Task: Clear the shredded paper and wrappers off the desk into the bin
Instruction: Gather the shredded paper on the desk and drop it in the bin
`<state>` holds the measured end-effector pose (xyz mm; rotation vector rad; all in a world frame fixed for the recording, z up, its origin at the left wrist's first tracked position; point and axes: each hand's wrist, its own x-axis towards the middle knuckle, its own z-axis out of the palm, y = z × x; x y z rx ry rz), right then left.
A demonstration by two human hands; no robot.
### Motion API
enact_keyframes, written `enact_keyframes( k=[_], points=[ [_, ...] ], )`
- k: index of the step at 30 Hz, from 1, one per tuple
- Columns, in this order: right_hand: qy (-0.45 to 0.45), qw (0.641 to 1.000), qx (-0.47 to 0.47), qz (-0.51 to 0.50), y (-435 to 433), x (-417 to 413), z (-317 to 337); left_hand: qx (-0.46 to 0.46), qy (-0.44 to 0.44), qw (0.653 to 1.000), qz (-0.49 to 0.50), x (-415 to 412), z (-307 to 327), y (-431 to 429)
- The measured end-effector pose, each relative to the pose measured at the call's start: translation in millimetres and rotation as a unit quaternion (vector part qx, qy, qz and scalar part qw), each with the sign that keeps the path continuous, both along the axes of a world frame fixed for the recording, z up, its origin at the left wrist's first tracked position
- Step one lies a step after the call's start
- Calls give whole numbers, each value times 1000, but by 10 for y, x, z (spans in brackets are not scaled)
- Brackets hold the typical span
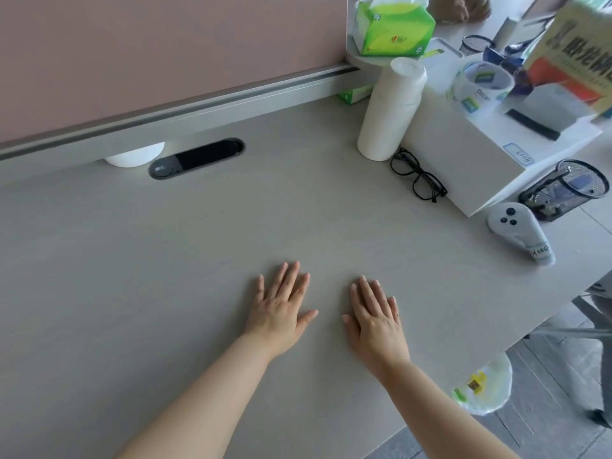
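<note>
Task apparently complete: tabletop [165, 260] bare of scraps; wrappers in bin [483, 389]; left hand [281, 309], right hand [376, 321] flat, empty.

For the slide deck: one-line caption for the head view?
Both hands, left and right, rest flat and empty on the desk; lined bin below its edge.

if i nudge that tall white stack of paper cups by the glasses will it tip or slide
The stack of paper cups would probably tip rather than slide: it is tall, narrow and already leaning toward the white box. It looks light, so a small push high up may topple it, perhaps onto the glasses beside its base.
</note>
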<state>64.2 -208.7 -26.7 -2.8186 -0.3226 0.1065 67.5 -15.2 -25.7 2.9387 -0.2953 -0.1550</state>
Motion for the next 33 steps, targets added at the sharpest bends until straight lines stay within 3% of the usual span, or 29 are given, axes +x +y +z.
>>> enact_keyframes(
  k=[8,15,28,33],
  points=[
    [45,992,33,109,419,216,70,-41,-48,995,77,-174,-48,489],
    [-29,983,163,78,531,331,38,-54,-67,994,62,-347,-97,690],
    [-40,970,223,94,639,473,42,-91,-102,987,79,-357,-106,679],
    [-52,970,204,123,655,458,24,-91,-114,986,84,-366,-121,672]
  ],
)
